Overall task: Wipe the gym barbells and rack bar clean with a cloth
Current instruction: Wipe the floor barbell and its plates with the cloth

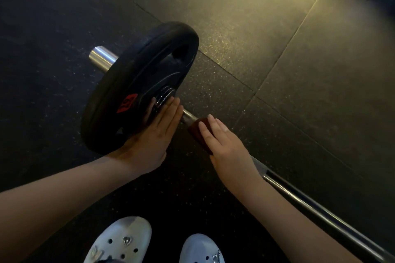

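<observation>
Left hand (149,141) lies flat on black round rubber weight plate (128,74); beside it, flat right hand (226,147) presses dark-red cloth (197,132) onto steel barbell (320,211).

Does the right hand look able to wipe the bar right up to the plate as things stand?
Probably yes: the right hand presses the cloth on the bar, and the stretch to the plate is bare; the left hand lies flat on the plate.
</observation>
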